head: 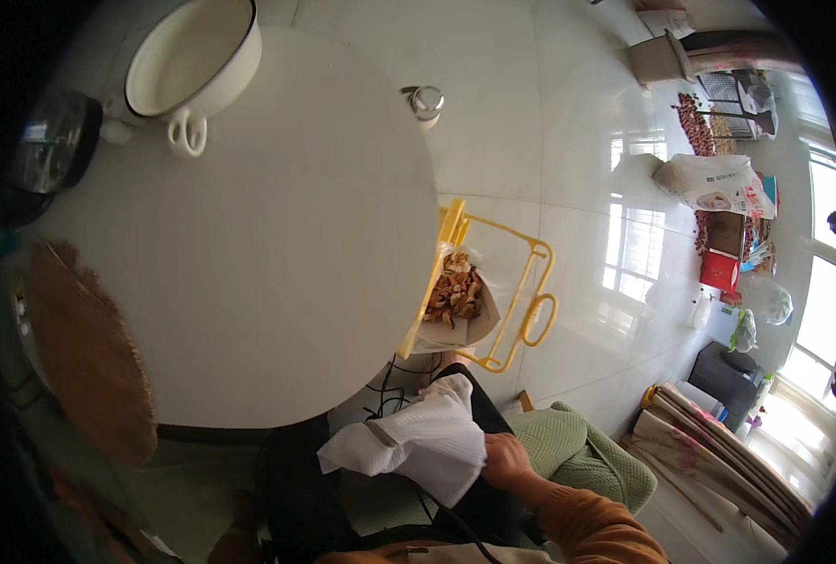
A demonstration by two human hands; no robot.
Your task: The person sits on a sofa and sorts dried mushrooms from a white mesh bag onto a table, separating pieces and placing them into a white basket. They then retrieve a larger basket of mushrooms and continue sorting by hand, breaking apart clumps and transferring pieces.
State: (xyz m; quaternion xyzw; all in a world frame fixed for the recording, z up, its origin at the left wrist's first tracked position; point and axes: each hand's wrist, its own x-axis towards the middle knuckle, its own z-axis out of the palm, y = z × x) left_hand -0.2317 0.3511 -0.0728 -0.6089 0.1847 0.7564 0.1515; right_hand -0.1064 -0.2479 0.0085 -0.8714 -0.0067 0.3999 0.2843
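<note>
My right hand (507, 462) grips the right edge of a white cloth (439, 440) with fine ribbed lines and a grey strip. It lies bunched over my lap, left of the hand. My left hand is not in view. Before me stands a round pale table (277, 233). On its far left part sits a white enamel pot (203, 77) with a dark rim. At the table's right edge is a yellow rack (548, 282) with a lined bag of dried brown pieces (454, 290) in it.
A brown woven mat (90, 352) lies at the table's left edge, below a dark glass-lidded vessel (55, 141). Black cables (387, 395) hang under the table. A green quilted cushion (573, 444) is right of my lap. Bags and boxes line the window wall.
</note>
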